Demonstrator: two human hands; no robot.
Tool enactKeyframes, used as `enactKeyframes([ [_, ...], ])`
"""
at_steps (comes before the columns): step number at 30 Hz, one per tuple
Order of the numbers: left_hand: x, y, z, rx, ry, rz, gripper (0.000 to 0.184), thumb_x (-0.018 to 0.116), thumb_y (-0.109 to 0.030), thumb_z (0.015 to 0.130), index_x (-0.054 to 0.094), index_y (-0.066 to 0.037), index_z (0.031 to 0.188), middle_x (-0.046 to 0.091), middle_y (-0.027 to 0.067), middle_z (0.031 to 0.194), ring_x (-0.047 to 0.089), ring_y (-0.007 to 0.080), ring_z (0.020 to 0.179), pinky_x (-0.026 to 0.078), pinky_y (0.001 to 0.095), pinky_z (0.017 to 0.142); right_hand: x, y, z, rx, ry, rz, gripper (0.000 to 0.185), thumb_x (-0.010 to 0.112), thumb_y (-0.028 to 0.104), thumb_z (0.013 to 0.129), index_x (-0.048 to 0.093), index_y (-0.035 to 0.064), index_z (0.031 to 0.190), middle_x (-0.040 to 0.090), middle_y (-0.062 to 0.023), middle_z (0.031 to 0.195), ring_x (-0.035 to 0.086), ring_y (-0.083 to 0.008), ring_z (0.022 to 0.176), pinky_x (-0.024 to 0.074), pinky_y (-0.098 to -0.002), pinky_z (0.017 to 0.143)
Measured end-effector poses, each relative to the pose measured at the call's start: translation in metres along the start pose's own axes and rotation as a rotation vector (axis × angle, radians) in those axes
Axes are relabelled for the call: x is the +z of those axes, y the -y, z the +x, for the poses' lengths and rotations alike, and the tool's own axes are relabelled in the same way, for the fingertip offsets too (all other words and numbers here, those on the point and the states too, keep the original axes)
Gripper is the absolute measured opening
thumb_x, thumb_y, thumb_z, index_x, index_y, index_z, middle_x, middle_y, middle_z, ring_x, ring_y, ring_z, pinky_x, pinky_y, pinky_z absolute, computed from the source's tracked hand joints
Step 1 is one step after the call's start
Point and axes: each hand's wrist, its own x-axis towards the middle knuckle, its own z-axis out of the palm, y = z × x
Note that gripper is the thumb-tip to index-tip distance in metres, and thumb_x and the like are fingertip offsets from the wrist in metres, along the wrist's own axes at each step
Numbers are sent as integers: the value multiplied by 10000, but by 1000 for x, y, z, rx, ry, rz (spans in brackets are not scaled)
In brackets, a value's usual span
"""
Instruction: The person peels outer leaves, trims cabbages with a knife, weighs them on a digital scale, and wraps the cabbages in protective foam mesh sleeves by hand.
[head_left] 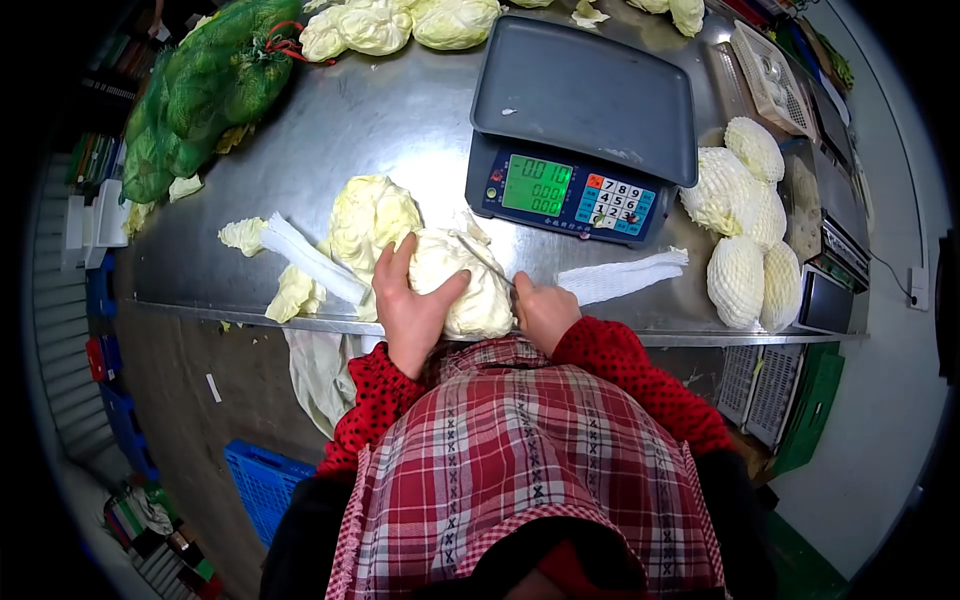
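A pale, trimmed cabbage (462,285) lies at the table's front edge. My left hand (412,308) grips its left side, thumb and fingers spread over it. In my closed right hand (545,312) is a knife (488,260), its thin blade lying against the cabbage's upper right; how deep it sits, I cannot tell. Just behind and left is a yellowish cabbage (372,222). A white foam net sleeve (312,262) and loose leaves (294,294) lie left of my hands. Another flattened net sleeve (625,277) is to the right.
A digital scale (585,90) stands behind my hands, its display lit green. Several net-wrapped cabbages (735,280) sit at the right. A green mesh sack (205,95) fills the back left, and bare cabbages (455,22) line the back. A blue crate (262,485) is on the floor.
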Motion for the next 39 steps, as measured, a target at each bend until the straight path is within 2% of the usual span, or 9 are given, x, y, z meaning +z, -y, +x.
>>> enactKeyframes([
  [6, 7, -11, -9, 115, 14, 156, 732, 823, -312, 625, 563, -22, 1245, 427, 300, 1311, 424, 429, 1215, 389, 470, 1002, -1, -3, 27, 65, 59, -119, 167, 508, 87, 838, 500, -24, 963, 660, -202, 749, 664, -369, 702, 525, -461, 594],
  [9, 10, -15, -10, 233, -8, 222, 731, 826, -301, 624, 560, -22, 1245, 430, 281, 1319, 430, 409, 1209, 389, 483, 999, -5, -4, 45, 137, 150, -101, 192, 531, 120, 843, 541, -25, 969, 662, -219, 798, 664, -373, 797, 524, -461, 692],
  [13, -19, 34, -6, -57, 148, -387, 817, 813, -177, 688, 399, 50, 1355, 464, 217, 1301, 488, 279, 1172, 409, 358, 990, 29, -33, 23, 2, 81, 299, 269, 593, 205, 832, 568, -6, 999, 654, -234, 805, 648, -390, 758, 503, -470, 649],
  [17, -25, 41, -8, -400, 84, -574, 834, 788, -161, 736, 319, 75, 1385, 461, 222, 1313, 502, 256, 1154, 426, 336, 965, 19, -19, 13, 106, 39, 600, 317, 551, 329, 911, 595, 17, 948, 641, -228, 780, 625, -404, 726, 489, -472, 660],
  [18, -22, 42, -8, -547, 26, -597, 830, 780, -159, 749, 308, 75, 1390, 465, 225, 1310, 505, 255, 1151, 431, 335, 958, 3, -8, 13, 45, 24, 532, 299, 543, 317, 917, 599, 26, 956, 642, -222, 775, 628, -396, 723, 487, -472, 651],
  [20, -23, 36, -8, -531, 33, -564, 816, 775, -153, 754, 313, 76, 1386, 477, 224, 1298, 510, 252, 1144, 434, 332, 953, 1, -4, 16, -42, -55, 335, 273, 513, 306, 936, 618, 65, 1009, 653, -195, 774, 637, -366, 710, 493, -465, 635],
  [24, -23, 43, 3, -490, 83, -536, 798, 777, -138, 750, 330, 76, 1376, 508, 222, 1262, 546, 242, 1098, 462, 322, 917, 4, -5, 21, -209, -247, 312, 303, 496, 332, 942, 609, 98, 1097, 658, -176, 772, 635, -358, 690, 498, -460, 628],
  [29, -19, 35, 14, -429, 164, -533, 816, 791, -127, 723, 330, 74, 1366, 512, 224, 1248, 562, 245, 1078, 491, 319, 879, -28, 8, 24, -57, 9, 122, 316, 497, 315, 946, 600, 174, 1211, 684, -144, 818, 648, -350, 730, 514, -432, 650],
  [39, -18, 42, 18, -473, 143, -553, 813, 791, -110, 702, 339, 57, 1358, 500, 219, 1245, 560, 243, 1065, 490, 322, 881, -1, -19, 37, 18, -25, 132, 352, 427, 379, 966, 573, 235, 1252, 651, -165, 711, 631, -359, 657, 499, -475, 620],
])
